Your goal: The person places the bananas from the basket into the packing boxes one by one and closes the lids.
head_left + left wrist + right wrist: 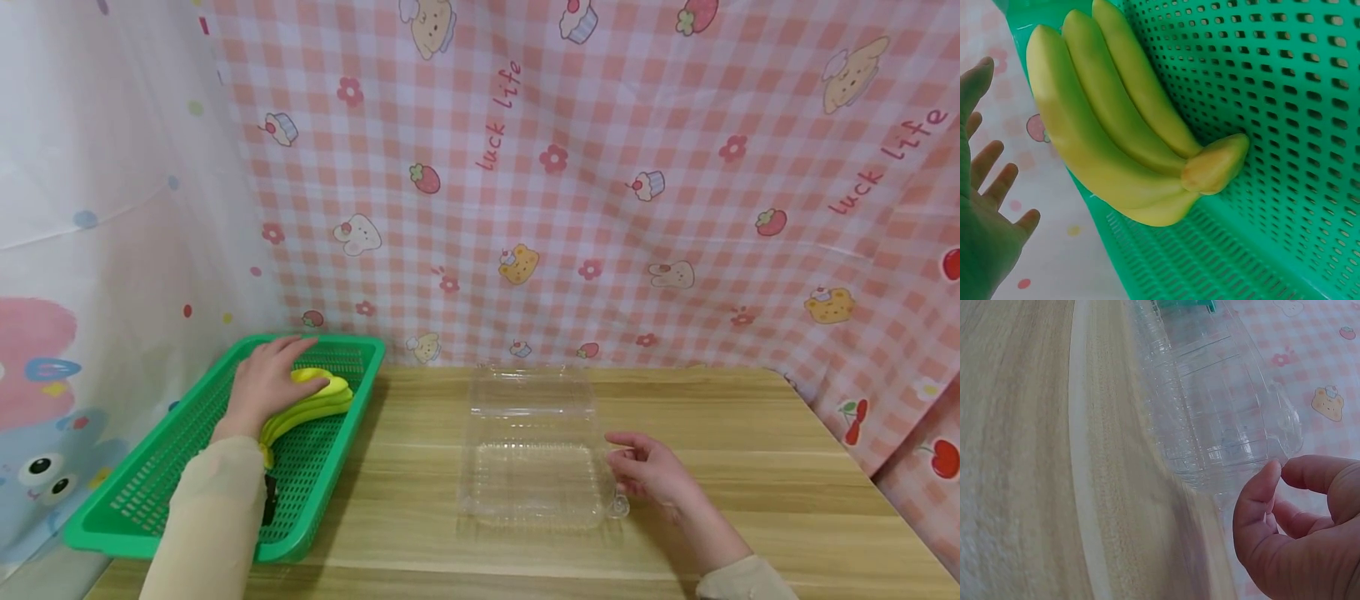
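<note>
A bunch of yellow-green bananas [311, 410] lies in a green plastic basket [360, 417] at the left of the table. My left hand [266, 383] hovers over it, fingers spread; the left wrist view shows a gap between that hand [991, 212] and the bananas [1104, 119]. A clear plastic clamshell box [536, 483] stands with its lid raised in the middle of the table. At its right edge is my right hand [656, 475]. In the right wrist view, thumb and index finger of this hand [1304, 531] pinch the rim of the box [1210, 419].
A small dark object [269, 500] lies in the near part of the basket, partly hidden by the left sleeve. The wooden table [750, 450] meets a pink checked cloth [495, 200] at the back. White patterned cloth [97, 208] hangs at the left.
</note>
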Action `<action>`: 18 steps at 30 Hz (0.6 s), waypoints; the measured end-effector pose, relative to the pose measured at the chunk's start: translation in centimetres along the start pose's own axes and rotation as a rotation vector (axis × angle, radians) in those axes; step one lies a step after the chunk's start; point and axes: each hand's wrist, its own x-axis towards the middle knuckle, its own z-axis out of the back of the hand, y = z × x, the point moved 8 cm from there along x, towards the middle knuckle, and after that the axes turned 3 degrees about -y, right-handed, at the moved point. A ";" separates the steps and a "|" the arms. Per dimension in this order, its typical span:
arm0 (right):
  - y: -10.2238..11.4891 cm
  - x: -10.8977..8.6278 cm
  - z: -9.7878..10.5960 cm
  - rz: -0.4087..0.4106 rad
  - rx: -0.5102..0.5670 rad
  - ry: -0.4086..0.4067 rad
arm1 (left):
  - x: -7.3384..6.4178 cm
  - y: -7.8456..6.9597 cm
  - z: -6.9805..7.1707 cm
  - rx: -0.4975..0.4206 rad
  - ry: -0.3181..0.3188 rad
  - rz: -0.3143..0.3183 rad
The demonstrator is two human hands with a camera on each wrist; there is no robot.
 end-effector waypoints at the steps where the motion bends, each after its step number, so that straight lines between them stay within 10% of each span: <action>1: 0.0 0.0 0.0 0.001 0.001 0.002 | 0.0 0.2 -0.1 -0.001 0.009 0.005; 18: -0.4 0.1 0.2 -0.015 0.026 -0.025 | -0.6 2.1 -2.9 -0.031 0.125 0.069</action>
